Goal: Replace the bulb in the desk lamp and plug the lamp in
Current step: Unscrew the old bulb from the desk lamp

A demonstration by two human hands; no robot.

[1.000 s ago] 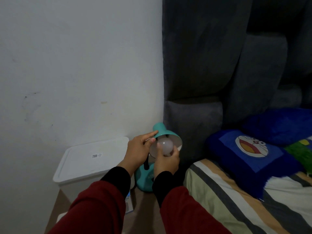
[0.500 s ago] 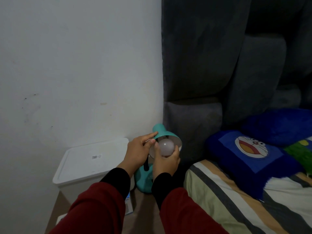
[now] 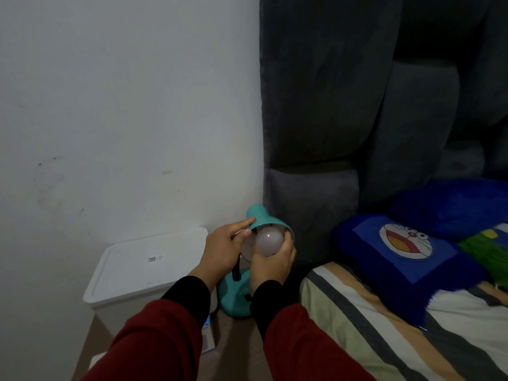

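A teal desk lamp [image 3: 235, 298] stands on the floor between a white bin and the bed, its shade [image 3: 259, 217] tilted toward me. My left hand [image 3: 224, 250] grips the left rim of the shade. My right hand [image 3: 270, 266] is wrapped around a white round bulb [image 3: 269, 240] that sits in the mouth of the shade. The bulb's base and the socket are hidden inside the shade. No plug or cord shows.
A white lidded plastic bin [image 3: 143, 270] stands left of the lamp against the white wall. A small box [image 3: 207, 336] lies on the floor by my left sleeve. To the right are a striped bed [image 3: 384, 334], a blue cartoon pillow [image 3: 406, 248] and a grey padded headboard [image 3: 330, 119].
Both hands stay on the shade and bulb. My right hand's fingers have shifted slightly around the bulb; the lamp has not visibly moved.
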